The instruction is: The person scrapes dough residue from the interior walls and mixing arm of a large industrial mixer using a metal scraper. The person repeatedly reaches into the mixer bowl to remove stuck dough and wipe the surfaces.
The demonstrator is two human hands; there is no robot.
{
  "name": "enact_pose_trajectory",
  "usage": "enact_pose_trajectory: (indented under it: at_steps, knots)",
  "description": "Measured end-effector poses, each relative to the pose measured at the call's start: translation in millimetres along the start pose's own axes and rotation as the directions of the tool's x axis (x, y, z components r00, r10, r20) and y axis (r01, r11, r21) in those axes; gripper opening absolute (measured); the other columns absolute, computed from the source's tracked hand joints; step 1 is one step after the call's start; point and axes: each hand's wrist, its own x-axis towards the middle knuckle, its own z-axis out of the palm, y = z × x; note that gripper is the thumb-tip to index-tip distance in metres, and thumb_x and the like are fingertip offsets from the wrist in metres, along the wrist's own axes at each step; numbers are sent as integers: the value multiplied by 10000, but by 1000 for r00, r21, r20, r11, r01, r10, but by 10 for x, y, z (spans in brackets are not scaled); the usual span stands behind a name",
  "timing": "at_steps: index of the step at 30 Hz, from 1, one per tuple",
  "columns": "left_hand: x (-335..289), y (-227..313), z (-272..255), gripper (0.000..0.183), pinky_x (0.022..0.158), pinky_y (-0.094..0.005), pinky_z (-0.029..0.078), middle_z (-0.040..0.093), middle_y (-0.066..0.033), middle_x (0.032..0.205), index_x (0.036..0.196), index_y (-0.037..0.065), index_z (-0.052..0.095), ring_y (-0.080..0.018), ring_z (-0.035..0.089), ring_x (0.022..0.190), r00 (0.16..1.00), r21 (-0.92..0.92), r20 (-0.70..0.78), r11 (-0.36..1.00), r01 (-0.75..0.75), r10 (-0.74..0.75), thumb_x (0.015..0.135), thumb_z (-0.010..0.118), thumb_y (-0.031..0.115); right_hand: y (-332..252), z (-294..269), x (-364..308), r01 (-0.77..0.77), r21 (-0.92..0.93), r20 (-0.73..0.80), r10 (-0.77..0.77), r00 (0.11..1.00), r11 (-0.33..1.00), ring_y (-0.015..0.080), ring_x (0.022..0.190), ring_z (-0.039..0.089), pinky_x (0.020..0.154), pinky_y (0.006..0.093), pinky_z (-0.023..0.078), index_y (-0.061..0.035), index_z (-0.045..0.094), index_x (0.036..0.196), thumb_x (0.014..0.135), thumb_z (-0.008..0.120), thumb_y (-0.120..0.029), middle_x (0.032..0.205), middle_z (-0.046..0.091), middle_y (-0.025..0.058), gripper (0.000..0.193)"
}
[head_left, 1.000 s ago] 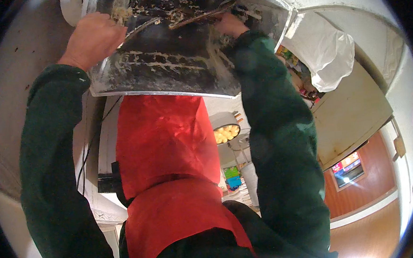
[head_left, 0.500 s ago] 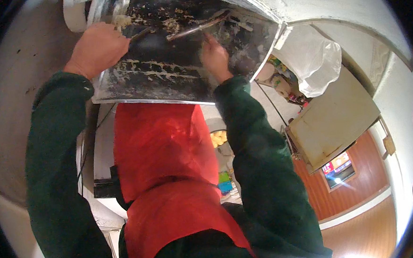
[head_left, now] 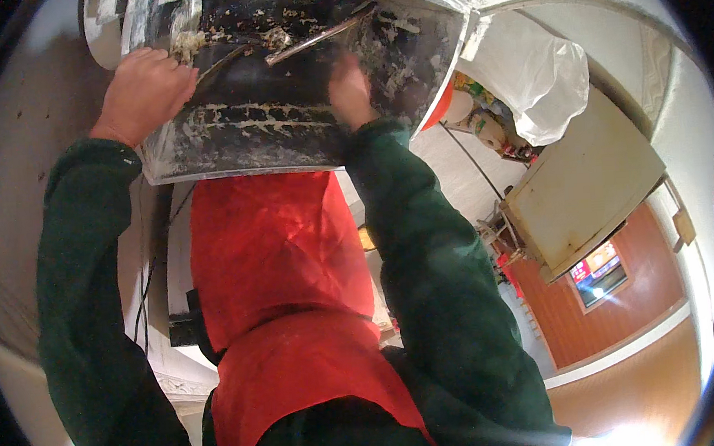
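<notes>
Clenched, my left hand (head_left: 146,93) sits at the left side of the dark, crusted metal tray (head_left: 279,150), a short stick (head_left: 229,61) reaching from its thumb side, though I cannot tell whether my fingers close on that or on something behind. My right hand (head_left: 351,88) is over the tray, pointing away from me and blurred, so whether it grasps anything I cannot tell. Just beyond it lies the longer rod (head_left: 321,35), its long axis slanting from near left to far right; the right hand is the nearer one. Pale residue (head_left: 276,38) clings by the rod's near end. Below hangs my red apron (head_left: 269,253); a white plastic bag (head_left: 549,80) is off to the right. The tray's far part is cut off by the upper edge.
</notes>
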Motion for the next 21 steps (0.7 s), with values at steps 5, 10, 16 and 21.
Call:
enact_pose_trajectory:
  at_steps: [5, 10, 16, 21]
  knots:
    - [14, -13, -10, 236, 782, -404, 540, 651, -58, 697, 693, 103, 647, -262, 668, 770, 999, 8, -45, 999, -31, 31, 891, 709, 215, 57, 300, -59, -303, 341, -86, 350, 933, 890, 496, 1021, 642, 894, 526, 515, -3, 571, 1313, 1012, 532, -210, 1105, 675, 316, 367]
    - [33, 8, -15, 261, 746, -407, 534, 635, -68, 684, 667, 98, 613, -276, 657, 749, 993, 52, -94, 997, -62, 67, 881, 719, 203, 50, 286, 109, -426, 542, 94, 451, 887, 724, 474, 998, 635, 898, 506, 505, 78, 528, 1292, 1024, 496, -218, 1103, 657, 320, 401]
    - [90, 1, -53, 300, 667, -421, 508, 587, -76, 650, 636, 99, 567, -285, 619, 696, 995, 5, -52, 996, -83, 84, 875, 731, 179, -118, 47, 386, -244, 831, -10, 451, 892, 500, 120, 720, 533, 591, 291, 453, -36, 457, 1495, 1066, 488, -195, 875, 572, 13, 459]
    - [105, 11, -76, 314, 652, -415, 505, 568, -62, 636, 628, 100, 549, -280, 611, 685, 997, 31, -9, 996, -81, 82, 867, 737, 177, -208, -49, 520, -323, 774, 27, 482, 876, 544, 105, 727, 520, 626, 294, 456, 1, 540, 1419, 1071, 490, -206, 835, 569, 12, 408]
